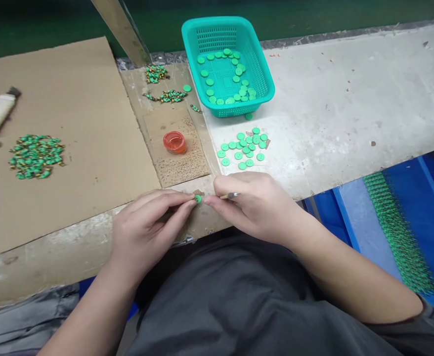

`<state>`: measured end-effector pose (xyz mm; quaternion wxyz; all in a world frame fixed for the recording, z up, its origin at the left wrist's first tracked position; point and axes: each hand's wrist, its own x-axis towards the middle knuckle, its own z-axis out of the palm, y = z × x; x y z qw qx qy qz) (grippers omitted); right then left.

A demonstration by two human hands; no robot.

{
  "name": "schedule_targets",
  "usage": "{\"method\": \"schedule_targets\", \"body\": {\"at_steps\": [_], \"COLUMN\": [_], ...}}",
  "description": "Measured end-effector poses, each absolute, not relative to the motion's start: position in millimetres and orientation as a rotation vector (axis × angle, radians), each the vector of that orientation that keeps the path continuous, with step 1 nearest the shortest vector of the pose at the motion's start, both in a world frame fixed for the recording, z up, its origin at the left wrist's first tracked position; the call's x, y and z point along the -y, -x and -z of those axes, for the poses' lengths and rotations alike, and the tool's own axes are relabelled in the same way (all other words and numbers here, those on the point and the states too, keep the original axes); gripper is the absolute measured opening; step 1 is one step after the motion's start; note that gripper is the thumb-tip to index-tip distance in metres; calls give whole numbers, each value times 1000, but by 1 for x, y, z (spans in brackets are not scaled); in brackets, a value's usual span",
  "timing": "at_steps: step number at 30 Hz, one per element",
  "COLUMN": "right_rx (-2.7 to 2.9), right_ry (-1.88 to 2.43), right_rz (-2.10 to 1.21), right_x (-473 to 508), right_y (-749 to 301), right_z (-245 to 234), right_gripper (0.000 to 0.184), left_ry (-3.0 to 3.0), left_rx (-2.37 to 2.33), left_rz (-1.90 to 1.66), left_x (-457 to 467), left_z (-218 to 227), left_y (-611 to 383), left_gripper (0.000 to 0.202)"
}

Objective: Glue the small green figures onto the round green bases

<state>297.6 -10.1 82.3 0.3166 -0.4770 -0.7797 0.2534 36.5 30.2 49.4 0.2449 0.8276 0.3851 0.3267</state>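
Head view: left hand (143, 223) pinches a green button (198, 199) between fingertips, beside the right hand (257, 203) gripping a thin tool (229, 196).

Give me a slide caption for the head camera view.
Left hand pinching a small green disc, right hand holding a thin stick, with a red cup and a teal basket beyond.

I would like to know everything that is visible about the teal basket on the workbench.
The basket is teal and looks like plastic: a rounded rectangle, open at the top, with a smooth rim, perforated walls and a mesh-like floor. It stands upright toward the far side of the workbench. Green buttons lie scattered inside, many near its walls. A single button lies by its near side. Neither the left hand nor the right hand touches it.
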Motion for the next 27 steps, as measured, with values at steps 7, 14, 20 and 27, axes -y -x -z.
{"method": "schedule_targets", "body": {"at_steps": [7, 14, 20, 27], "right_rx": [2063, 1980, 1929, 1997], "right_ry": [1286, 1220, 1223, 1258], "right_rz": [-600, -588, -546, -506], "right_x": [10, 10, 6, 7], "right_y": [-298, -297, -294, -283], "right_z": [-80, -71, -67, -73], "right_gripper": [21, 30, 38, 39], "left_ry": [-2322, -2305, -2348, -2362], "left_rx": [-992, -1014, -991, -966], "left_rz": [-947, -935, -947, -984], "left_x": [-34, -30, -31, -32], "left_z": [-42, -43, -42, -43], "left_y": [-34, -35, -36, -36], "left_gripper": [5, 7, 7, 9]}}
